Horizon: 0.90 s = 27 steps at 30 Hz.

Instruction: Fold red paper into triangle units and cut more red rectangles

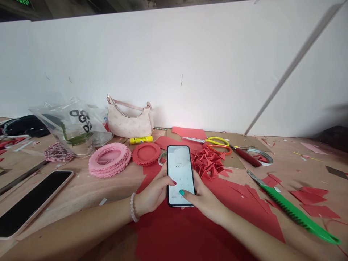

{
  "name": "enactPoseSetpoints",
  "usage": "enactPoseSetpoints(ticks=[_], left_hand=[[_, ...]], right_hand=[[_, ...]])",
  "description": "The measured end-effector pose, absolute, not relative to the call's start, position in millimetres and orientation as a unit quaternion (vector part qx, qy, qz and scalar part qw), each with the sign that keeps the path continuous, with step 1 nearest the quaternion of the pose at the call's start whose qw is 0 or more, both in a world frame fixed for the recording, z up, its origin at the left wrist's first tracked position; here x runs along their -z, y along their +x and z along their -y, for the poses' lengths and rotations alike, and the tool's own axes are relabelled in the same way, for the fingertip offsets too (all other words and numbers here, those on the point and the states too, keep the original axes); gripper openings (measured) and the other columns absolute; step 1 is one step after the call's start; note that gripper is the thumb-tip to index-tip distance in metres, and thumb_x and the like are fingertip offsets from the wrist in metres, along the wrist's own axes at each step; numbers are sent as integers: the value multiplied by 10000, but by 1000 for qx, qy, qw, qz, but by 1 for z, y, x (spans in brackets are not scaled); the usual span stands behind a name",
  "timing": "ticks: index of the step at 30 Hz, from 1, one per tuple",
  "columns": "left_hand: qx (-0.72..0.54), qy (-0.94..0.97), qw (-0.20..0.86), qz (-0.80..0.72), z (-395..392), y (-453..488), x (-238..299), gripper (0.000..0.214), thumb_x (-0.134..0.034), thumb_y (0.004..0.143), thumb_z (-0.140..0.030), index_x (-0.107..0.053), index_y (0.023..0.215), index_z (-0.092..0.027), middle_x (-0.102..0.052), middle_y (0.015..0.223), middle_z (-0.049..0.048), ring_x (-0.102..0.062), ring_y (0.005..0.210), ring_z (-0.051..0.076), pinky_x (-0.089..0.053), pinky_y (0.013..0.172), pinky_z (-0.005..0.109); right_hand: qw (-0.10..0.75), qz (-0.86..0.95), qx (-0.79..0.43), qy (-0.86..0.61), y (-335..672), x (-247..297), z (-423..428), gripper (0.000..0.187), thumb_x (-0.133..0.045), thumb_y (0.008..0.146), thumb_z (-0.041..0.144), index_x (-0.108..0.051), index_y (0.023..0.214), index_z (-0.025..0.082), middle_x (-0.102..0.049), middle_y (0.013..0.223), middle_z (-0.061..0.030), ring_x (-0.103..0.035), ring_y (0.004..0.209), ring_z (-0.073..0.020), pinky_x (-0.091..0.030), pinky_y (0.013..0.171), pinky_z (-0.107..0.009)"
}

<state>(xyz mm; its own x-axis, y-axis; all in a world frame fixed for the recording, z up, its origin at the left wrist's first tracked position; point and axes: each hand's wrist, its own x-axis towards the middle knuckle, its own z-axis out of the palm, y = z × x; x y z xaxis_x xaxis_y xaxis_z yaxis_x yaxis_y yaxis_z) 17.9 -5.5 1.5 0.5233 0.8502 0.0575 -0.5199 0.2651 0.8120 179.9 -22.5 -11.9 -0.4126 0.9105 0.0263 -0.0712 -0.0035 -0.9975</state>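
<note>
While the left hand point(153, 190) and the right hand point(202, 197) hold a smartphone point(180, 175) between them, its lit screen faces up toward the camera, above a large red paper sheet point(190, 235) near the middle of the table's near edge. The left fingers point(170, 183) curl around the phone's left edge, with a red-painted nail showing there, and a beaded bracelet point(133, 207) circles that wrist. The right fingers point(198, 183) wrap the opposite edge, while one teal-nailed fingertip point(181, 192) rests on the lower screen. Just beyond the phone, a heap of folded red paper triangles point(208, 163) lies to the right of a red scalloped paper ring point(146, 153) and a stack of pink scalloped paper rings point(108, 159). Toward the far edge of the wooden table point(81, 192) stand a pale pink handbag point(129, 119), a clear plastic bag point(73, 125), and a yellow glue stick point(141, 140), with yellow-handled scissors point(217, 142) farther right. A second phone point(32, 201) lies dark near the left edge, well apart from the hands. Near the right edge, a green-handled blade point(296, 214) lies beside cut red paper pieces point(308, 197), and a red-handled tool point(246, 156) rests against a roll of tape point(259, 156).
</note>
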Motion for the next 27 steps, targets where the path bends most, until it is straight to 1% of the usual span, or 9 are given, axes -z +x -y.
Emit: enactPoseSetpoints(ticks=[2, 5, 7, 10, 14, 17, 20, 23, 27], left_hand=[[-453, 411, 763, -209, 6, 18, -1, 657, -444, 658, 5, -374, 1247, -278, -568, 1064, 13, -477, 1043, 222, -395, 831, 329], [-448, 399, 769, -221, 6, 17, -1, 627, -438, 668, -10, -389, 1236, -270, -565, 1077, 18, -470, 1054, 232, -400, 808, 329], [-452, 396, 768, -224, 5, 17, -1, 596, -434, 674, -13, -409, 1219, -253, -559, 1094, 23, -462, 1063, 233, -395, 812, 331], [-457, 400, 763, -220, 5, 16, -1, 585, -433, 676, -7, -415, 1210, -246, -555, 1108, 20, -453, 1071, 231, -378, 829, 336], [-456, 408, 762, -211, 5, 17, 0, 562, -433, 675, 3, -430, 1180, -244, -555, 1109, 19, -450, 1077, 232, -364, 830, 332], [-457, 416, 758, -210, 5, 17, 0, 500, -433, 676, 2, -468, 1122, -223, -554, 1108, 24, -447, 1082, 236, -358, 840, 336], [-455, 421, 754, -217, 6, 17, -2, 480, -434, 681, -5, -480, 1111, -213, -552, 1115, 28, -444, 1088, 236, -353, 858, 342], [-454, 430, 747, -225, 7, 18, -4, 473, -438, 688, -10, -485, 1121, -196, -552, 1126, 43, -435, 1103, 236, -346, 881, 348], [-450, 427, 749, -235, 7, 19, -5, 435, -439, 698, -21, -495, 1096, -184, -570, 1091, 50, -460, 1078, 235, -350, 885, 361]], right_hand=[[402, 585, -607, -356, 181, 13, 22, 575, -508, 749, 140, -294, 1264, 280, -455, 1276, -37, -441, 1163, -195, -402, 929, -383], [397, 575, -631, -337, 184, 16, 19, 620, -459, 697, 76, -338, 1259, 308, -468, 1261, -12, -453, 1140, -207, -429, 878, -391], [393, 568, -641, -335, 186, 18, 18, 654, -444, 671, 58, -348, 1263, 318, -484, 1239, -9, -461, 1122, -220, -440, 845, -400], [400, 564, -636, -342, 187, 20, 18, 678, -450, 658, 55, -339, 1277, 309, -493, 1222, -13, -452, 1117, -228, -426, 851, -400], [402, 543, -653, -342, 186, 21, 19, 665, -473, 673, 62, -343, 1269, 328, -473, 1247, 9, -442, 1122, -219, -401, 877, -384], [405, 511, -683, -328, 185, 20, 18, 648, -472, 695, 62, -339, 1263, 344, -459, 1275, 24, -389, 1187, -213, -361, 924, -389], [412, 485, -703, -319, 184, 18, 18, 611, -478, 725, 84, -345, 1258, 350, -432, 1312, 33, -343, 1233, -205, -323, 963, -396], [414, 468, -720, -303, 184, 16, 19, 585, -504, 740, 114, -352, 1256, 344, -434, 1320, 30, -359, 1228, -205, -325, 964, -398], [417, 450, -732, -296, 183, 14, 20, 558, -486, 758, 110, -360, 1254, 332, -463, 1299, 28, -417, 1185, -197, -348, 945, -387]])
